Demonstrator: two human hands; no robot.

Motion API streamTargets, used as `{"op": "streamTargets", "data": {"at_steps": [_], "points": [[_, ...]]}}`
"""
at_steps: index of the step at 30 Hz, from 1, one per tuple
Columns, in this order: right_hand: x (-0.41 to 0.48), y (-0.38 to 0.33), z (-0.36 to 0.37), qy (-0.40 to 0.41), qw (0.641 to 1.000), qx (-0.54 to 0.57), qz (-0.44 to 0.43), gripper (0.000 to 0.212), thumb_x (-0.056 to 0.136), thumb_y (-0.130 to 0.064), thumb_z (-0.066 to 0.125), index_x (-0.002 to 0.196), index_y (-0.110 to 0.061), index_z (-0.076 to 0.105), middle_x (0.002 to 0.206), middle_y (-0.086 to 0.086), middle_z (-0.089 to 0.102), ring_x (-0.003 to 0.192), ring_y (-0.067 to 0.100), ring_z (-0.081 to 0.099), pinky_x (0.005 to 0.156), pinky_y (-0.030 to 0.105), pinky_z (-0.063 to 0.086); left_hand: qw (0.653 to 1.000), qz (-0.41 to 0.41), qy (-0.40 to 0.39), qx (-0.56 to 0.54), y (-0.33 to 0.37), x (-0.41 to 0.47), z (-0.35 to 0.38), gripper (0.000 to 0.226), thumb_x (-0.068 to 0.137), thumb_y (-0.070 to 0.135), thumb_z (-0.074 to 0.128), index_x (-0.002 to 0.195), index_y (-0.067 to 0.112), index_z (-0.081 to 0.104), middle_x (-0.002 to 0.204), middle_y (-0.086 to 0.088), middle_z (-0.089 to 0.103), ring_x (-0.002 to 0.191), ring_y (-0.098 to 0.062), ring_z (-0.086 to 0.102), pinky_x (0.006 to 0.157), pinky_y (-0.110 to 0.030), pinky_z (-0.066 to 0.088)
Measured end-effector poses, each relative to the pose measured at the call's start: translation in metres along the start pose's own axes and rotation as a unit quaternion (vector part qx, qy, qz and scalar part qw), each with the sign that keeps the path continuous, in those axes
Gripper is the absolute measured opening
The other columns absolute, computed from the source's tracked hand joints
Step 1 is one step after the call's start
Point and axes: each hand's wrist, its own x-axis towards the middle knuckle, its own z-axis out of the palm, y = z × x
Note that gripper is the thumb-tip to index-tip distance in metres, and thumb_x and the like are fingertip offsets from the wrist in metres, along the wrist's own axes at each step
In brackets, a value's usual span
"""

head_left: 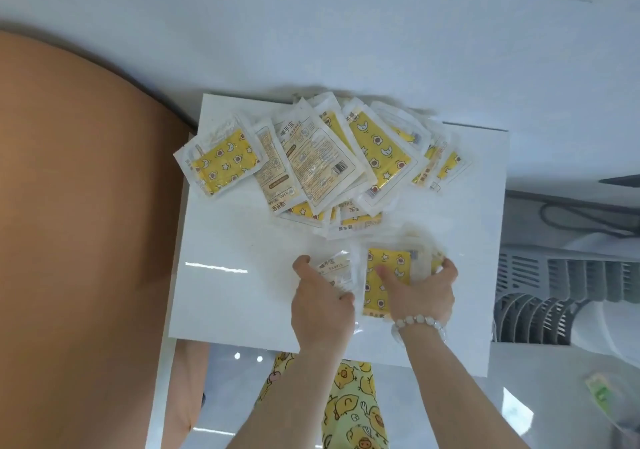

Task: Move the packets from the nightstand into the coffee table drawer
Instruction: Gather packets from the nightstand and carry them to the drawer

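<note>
Several clear packets with yellow star-and-moon prints lie fanned in a heap (322,158) across the far half of the white nightstand top (228,241). Nearer me, a small stack of the same packets (388,261) is gripped between both hands near the front edge. My left hand (320,299) grips the stack's left side, thumb on a packet showing its white label. My right hand (422,289), with a bead bracelet at the wrist, clasps the right side, thumb pressed on the top yellow packet. No coffee table drawer is in view.
A tan upholstered bed edge (76,223) curves along the left, touching the nightstand. A grey slatted basket (561,296) stands to the right. A white wall (346,33) is behind. Glossy floor (540,396) lies below, with my yellow duck-print clothing (349,407) under the arms.
</note>
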Motion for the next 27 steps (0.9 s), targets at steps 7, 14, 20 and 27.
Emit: {"op": "streamTargets", "data": {"at_steps": [7, 14, 20, 27], "points": [[-0.021, 0.007, -0.004, -0.032, 0.999, -0.004, 0.035, 0.073, 0.078, -0.031, 0.075, 0.134, -0.004, 0.036, 0.121, 0.016, 0.057, 0.110, 0.033, 0.056, 0.086, 0.038, 0.044, 0.989, 0.098, 0.075, -0.075, 0.005, 0.014, -0.071, 0.046, 0.081, 0.011, 0.072, 0.116, 0.016, 0.042, 0.098, 0.006, 0.055, 0.089, -0.017, 0.058, 0.074, -0.025, 0.050], [-0.023, 0.015, -0.001, -0.024, 0.999, 0.003, 0.026, 0.059, 0.080, -0.033, 0.072, 0.124, -0.004, 0.045, 0.112, 0.013, 0.059, 0.102, 0.032, 0.057, 0.074, 0.031, 0.036, 0.949, 0.050, 0.111, -0.291, 0.057, 0.073, -0.111, 0.065, 0.073, 0.013, 0.081, 0.126, 0.005, 0.044, 0.110, 0.002, 0.055, 0.095, -0.013, 0.055, 0.081, -0.020, 0.046], [-0.017, 0.027, 0.000, -0.046, 0.999, -0.009, 0.022, 0.053, 0.082, -0.035, 0.070, 0.118, -0.007, 0.044, 0.108, 0.010, 0.059, 0.098, 0.032, 0.058, 0.071, 0.030, 0.038, 0.984, 0.065, 0.087, -0.140, 0.052, 0.127, -0.146, 0.087, 0.054, 0.031, 0.089, 0.129, 0.007, 0.050, 0.119, -0.004, 0.063, 0.107, -0.022, 0.063, 0.093, -0.033, 0.050], [-0.017, 0.025, -0.001, -0.069, 0.997, 0.000, 0.026, 0.047, 0.081, -0.035, 0.070, 0.110, -0.009, 0.043, 0.104, 0.009, 0.059, 0.094, 0.032, 0.059, 0.071, 0.032, 0.042, 0.995, 0.053, 0.025, 0.083, 0.032, 0.151, -0.173, 0.060, 0.067, 0.018, 0.084, 0.115, 0.009, 0.050, 0.119, -0.008, 0.060, 0.107, -0.025, 0.055, 0.084, -0.030, 0.041]]}}
